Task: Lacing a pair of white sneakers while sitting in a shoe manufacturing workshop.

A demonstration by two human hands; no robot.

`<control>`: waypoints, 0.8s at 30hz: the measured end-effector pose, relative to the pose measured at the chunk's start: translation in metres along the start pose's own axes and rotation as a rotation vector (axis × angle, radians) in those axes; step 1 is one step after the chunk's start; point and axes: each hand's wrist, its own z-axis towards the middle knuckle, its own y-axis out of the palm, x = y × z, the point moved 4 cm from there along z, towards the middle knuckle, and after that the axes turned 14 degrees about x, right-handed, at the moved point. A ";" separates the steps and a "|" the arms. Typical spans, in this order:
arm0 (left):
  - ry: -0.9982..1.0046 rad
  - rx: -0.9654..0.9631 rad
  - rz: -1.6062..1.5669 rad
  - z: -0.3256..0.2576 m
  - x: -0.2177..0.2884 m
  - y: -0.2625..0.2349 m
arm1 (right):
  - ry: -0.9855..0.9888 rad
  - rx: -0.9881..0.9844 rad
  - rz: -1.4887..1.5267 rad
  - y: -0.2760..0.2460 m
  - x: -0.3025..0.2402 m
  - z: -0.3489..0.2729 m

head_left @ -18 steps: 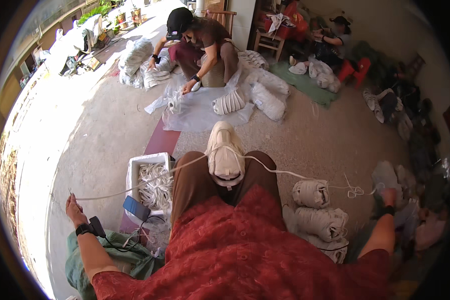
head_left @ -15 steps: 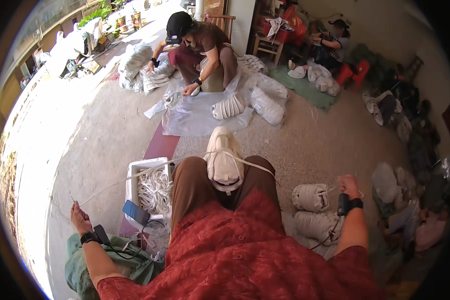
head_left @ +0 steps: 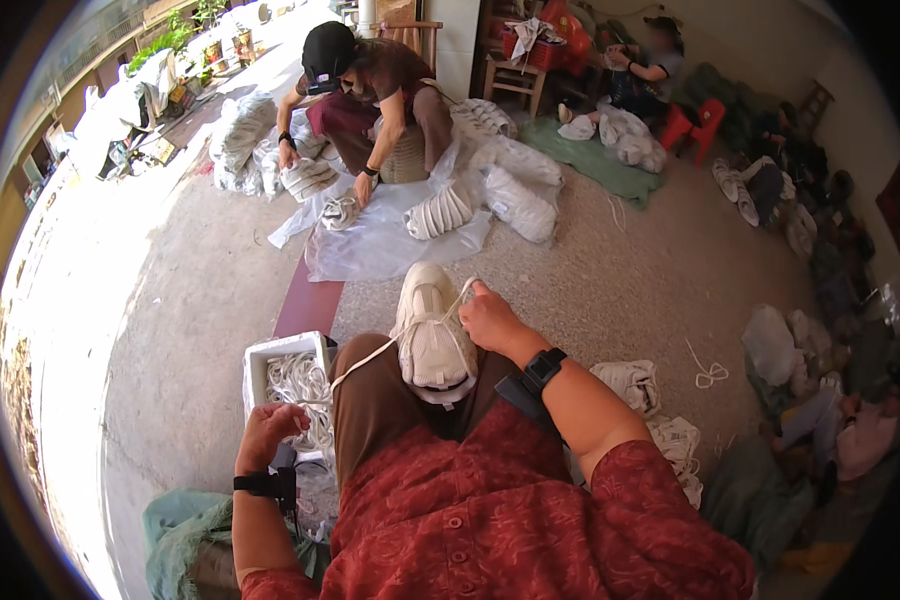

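A cream lace-up shoe [head_left: 434, 350] is held between my knees, its toe pointing away from me. A flat white shoelace [head_left: 366, 362] crosses its front and runs off to the left over my thigh. Beside the shoe, my right hand [head_left: 497, 320] is closed, pinching a raised loop of that lace between thumb and fingertips. Lower left, next to the white box, my left hand [head_left: 268, 432] is closed with thumb and finger pinched on the other stretch of lace; its tip is too small to make out.
A white foam box [head_left: 253, 372] of loose laces stands by my left leg. Bundled shoe pieces [head_left: 630, 385] lie right of my knees. Ahead, a co-worker [head_left: 380, 100] bends over plastic sheeting [head_left: 370, 250] with more bundles. A red stool [head_left: 692, 130] stands far right.
My hands were spread wide with the lace stretched between them. Both have come inward, the right to the shoe, the left toward the box. The co-worker's hand has moved to a bundle.
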 end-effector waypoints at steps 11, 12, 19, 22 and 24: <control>-0.169 0.352 0.158 -0.016 -0.068 -0.080 | 1.033 -0.039 1.061 0.046 0.023 -0.018; -0.188 0.391 0.120 -0.020 -0.074 -0.086 | 1.031 -0.023 1.083 0.046 0.023 -0.019; -0.248 0.555 0.007 -0.042 -0.127 -0.116 | 0.976 0.082 0.996 0.053 0.025 -0.016; -0.416 0.527 0.202 -0.055 -0.143 -0.123 | 0.654 0.081 0.628 0.051 0.018 -0.012; -0.444 0.529 0.228 -0.065 -0.156 -0.129 | 0.292 0.135 0.167 0.040 -0.002 -0.003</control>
